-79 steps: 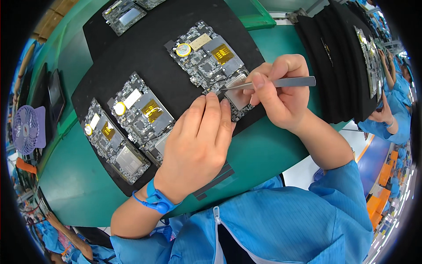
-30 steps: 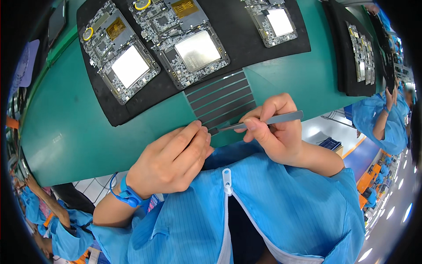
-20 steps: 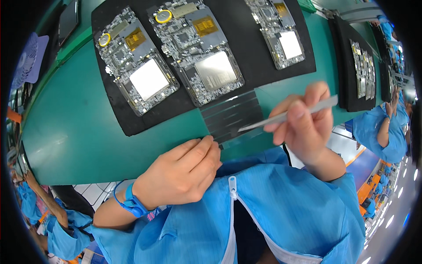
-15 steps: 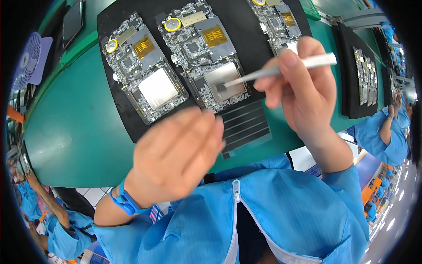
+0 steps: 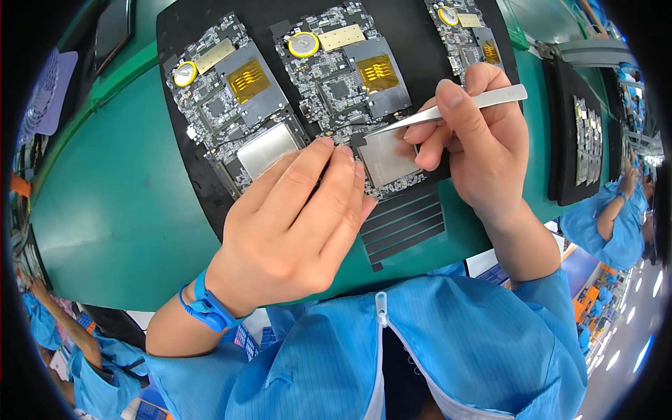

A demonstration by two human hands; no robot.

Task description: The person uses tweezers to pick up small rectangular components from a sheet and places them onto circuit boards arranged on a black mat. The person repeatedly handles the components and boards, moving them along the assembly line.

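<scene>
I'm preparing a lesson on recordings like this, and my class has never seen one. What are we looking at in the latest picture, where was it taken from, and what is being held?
There is no robot here: these are a person's two bare hands. The camera sits on the person's head and looks down through a fisheye lens, so straight edges bend near the rim.

The right hand holds metal tweezers, their tips at the middle circuit board. The left hand has its fingertips at that board; whether it holds anything is hidden.

A left board and a right board lie on the same black mat, on a green table. Nearer the person lie dark strips.
</scene>
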